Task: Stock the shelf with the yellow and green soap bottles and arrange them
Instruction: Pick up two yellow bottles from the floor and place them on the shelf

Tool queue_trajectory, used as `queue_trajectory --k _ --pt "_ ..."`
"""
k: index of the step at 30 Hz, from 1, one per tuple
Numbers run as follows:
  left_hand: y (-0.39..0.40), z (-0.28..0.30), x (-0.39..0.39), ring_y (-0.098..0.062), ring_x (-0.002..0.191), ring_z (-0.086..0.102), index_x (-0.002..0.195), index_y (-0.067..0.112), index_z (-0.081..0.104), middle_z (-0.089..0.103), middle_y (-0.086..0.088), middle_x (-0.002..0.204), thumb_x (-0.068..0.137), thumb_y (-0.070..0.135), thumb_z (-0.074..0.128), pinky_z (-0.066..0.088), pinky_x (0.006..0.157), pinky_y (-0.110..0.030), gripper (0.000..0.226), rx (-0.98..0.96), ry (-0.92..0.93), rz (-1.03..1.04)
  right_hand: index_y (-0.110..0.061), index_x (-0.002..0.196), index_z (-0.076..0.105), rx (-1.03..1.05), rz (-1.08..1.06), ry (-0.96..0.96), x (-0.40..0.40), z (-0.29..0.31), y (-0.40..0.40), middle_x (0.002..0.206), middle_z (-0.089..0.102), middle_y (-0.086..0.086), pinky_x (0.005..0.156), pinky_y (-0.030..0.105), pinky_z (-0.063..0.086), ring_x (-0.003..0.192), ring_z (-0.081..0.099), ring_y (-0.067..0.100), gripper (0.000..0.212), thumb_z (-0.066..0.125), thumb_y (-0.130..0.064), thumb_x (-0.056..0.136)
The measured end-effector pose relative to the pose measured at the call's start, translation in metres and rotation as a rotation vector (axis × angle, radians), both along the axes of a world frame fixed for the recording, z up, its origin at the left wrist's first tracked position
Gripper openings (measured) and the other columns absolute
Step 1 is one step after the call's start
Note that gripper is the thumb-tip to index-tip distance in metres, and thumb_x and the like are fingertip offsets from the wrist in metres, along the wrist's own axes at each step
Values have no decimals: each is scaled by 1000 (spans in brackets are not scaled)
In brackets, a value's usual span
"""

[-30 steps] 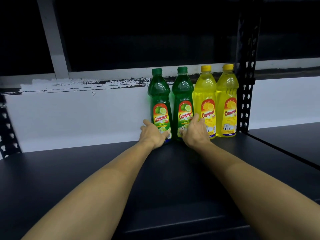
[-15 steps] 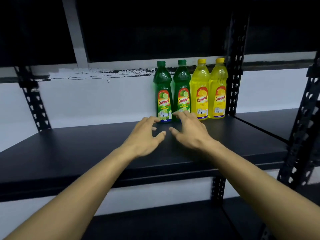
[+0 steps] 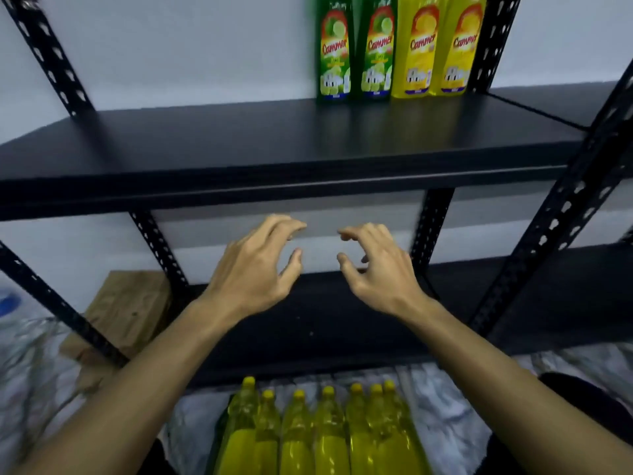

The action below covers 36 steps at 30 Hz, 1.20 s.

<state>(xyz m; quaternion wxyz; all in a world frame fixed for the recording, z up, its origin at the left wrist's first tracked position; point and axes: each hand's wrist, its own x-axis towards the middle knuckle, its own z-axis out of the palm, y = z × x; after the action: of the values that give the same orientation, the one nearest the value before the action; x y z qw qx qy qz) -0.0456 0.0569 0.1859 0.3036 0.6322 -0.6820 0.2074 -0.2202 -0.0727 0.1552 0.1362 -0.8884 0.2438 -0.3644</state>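
Both hands empty, fingers apart, loosely curled: left hand (image 3: 255, 269), right hand (image 3: 373, 269). Yellow bottles (image 3: 315, 430) upright at 6 o'clock below, approx. equidistant; next reach goes down.

The shelf (image 3: 239, 145) looks like a matt black board, smooth, with a faint sheen along its front edge. The uprights (image 3: 51, 60) are black painted metal, punched with rows of holes. The two green soap bottles (image 3: 334, 53) and the two yellow soap bottles (image 3: 416, 53) on the shelf are glossy translucent plastic with slick printed labels. The yellow bottles below (image 3: 318, 437) are the same shiny clear plastic, with opaque yellow plastic caps catching highlights. A cardboard box (image 3: 126, 310) at lower left is dull brown, matt and slightly rough. The wall (image 3: 171, 46) behind is flat white paint. The floor covering (image 3: 455, 423) looks like crinkled, shiny plastic sheet, though blurred
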Motion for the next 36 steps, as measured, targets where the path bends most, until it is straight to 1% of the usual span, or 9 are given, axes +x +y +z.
queue_trajectory --k 2,7,11,20,22,24,29,33,36 --pt "5 -36 5 -20 94 62 125 17 52 55 3 117 90 33 49 55 59 -39 38 91 31 41 -20 126 56 53 2 73 0 -36 5 118 58 -7 70 27 42 107 50 12 36 59 -27 91" --pt "11 -125 13 -16 105 62 132 19 51 53 4 123 93 28 55 55 69 -40 40 366 121 106 -18 126 57 203 34 264 2 -123 7 117 59 -3 77 37 51 114 52 18 36 58 -24 90" --pt "18 -194 20 -14 110 60 135 23 46 49 6 129 95 33 51 54 76 -42 41 569 211 177 -19 129 55 357 -1 433 -2 -187 9 121 55 -2 82 35 48 113 55 18 37 55 -23 92" --pt "46 -317 34 -29 119 53 135 22 43 50 -2 131 90 48 55 46 90 -41 53 987 319 372 -16 119 55 503 -172 862 -33 -305 26 115 56 10 80 42 50 104 58 37 42 60 -23 78" --pt "56 -338 36 -34 117 53 128 17 49 55 -9 127 86 48 58 46 91 -42 53 1014 317 410 -9 119 50 544 -250 904 -40 -317 29 112 56 20 80 45 51 101 57 43 54 72 -24 71" --pt "66 -356 38 -39 111 56 119 12 54 57 -14 120 79 48 61 51 86 -45 54 995 336 416 -6 132 41 717 -386 927 -44 -326 29 131 46 21 93 45 44 119 48 40 69 71 -36 78" --pt "84 -382 47 -35 118 47 117 9 52 50 -14 124 76 44 73 45 94 -47 58 1067 400 552 2 147 3 947 -571 970 -53 -352 31 148 24 24 106 42 33 136 31 38 118 75 -56 73" --pt "94 -397 57 -35 120 45 123 7 49 50 -15 127 71 43 78 43 99 -48 70 1076 447 603 -1 149 -3 1048 -664 892 -55 -368 32 145 33 25 103 43 39 132 39 40 130 83 -51 66" --pt "96 -402 61 -34 120 45 127 8 45 46 -14 127 68 46 81 43 99 -45 79 1066 493 671 0 147 -3 967 -641 999 -52 -370 36 143 36 25 100 41 41 129 43 39 126 76 -59 69"
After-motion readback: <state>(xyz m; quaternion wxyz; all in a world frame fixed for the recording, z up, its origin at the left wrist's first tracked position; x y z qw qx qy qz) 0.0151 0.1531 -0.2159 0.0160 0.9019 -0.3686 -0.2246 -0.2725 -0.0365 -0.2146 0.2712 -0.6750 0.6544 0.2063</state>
